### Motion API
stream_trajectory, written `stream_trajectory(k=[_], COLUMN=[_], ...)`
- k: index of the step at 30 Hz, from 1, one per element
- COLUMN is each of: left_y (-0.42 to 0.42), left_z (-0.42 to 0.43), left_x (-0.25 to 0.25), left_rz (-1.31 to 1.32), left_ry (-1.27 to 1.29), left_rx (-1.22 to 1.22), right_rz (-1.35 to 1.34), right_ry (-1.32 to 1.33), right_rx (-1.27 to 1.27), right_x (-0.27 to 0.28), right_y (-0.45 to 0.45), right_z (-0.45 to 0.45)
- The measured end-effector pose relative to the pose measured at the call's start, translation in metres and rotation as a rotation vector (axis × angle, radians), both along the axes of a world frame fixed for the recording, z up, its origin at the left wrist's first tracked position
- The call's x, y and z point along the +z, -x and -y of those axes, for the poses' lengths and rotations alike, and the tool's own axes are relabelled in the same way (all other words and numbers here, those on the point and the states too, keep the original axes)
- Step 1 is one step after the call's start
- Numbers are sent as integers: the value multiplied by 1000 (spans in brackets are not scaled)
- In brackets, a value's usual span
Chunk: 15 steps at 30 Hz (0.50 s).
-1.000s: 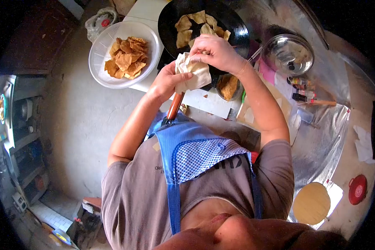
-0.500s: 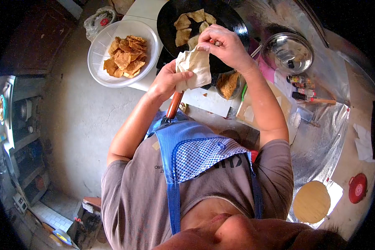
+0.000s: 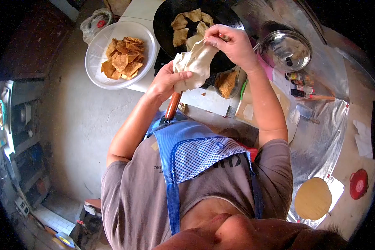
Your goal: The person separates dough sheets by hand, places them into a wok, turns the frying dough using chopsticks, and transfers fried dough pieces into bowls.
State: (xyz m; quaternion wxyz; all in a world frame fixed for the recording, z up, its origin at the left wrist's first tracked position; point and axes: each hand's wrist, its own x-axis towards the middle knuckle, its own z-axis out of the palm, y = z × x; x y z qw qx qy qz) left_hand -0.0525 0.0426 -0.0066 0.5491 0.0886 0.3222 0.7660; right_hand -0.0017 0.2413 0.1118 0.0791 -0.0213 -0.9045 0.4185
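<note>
My left hand (image 3: 167, 81) grips a floppy stack of pale dough sheets (image 3: 192, 70), thumb on top. The fingers of my right hand (image 3: 233, 43) pinch the top sheet's upper corner, which is pulled up from the stack. Thin stick ends (image 3: 225, 37), perhaps chopsticks, poke out of the right fist; most of their length is hidden. Just beyond both hands is a black wok (image 3: 164, 29), where several light-brown dough pieces (image 3: 180, 36) lie in a rough ring. Its brown handle (image 3: 173, 106) points towards my apron, below the left hand.
On the left stands a white plastic basket (image 3: 91, 62) with browned crisps (image 3: 122, 58). A small bowl near the wok holds another browned piece (image 3: 227, 84). Further right are a steel bowl (image 3: 306, 54), small bottles (image 3: 300, 92), a board (image 3: 248, 110) and foil sheeting (image 3: 321, 143).
My right hand has moved slightly right, drawing the top sheet's corner out and stretching it away from the stack. The left hand keeps its hold. The whole view has shifted slightly.
</note>
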Motion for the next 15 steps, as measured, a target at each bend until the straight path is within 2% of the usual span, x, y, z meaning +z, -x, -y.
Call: stream_trajectory(k=[6,15], left_y=[3,1], left_z=[0,-20], left_x=[-10,-15], left_rz=[27,90], left_ry=[43,103], left_rx=[46,48], right_rz=[-131,-124], right_ry=[30,117], right_rx=[-65,-101], right_x=[18,14], right_y=[-6,-7], right_z=[-15,-34])
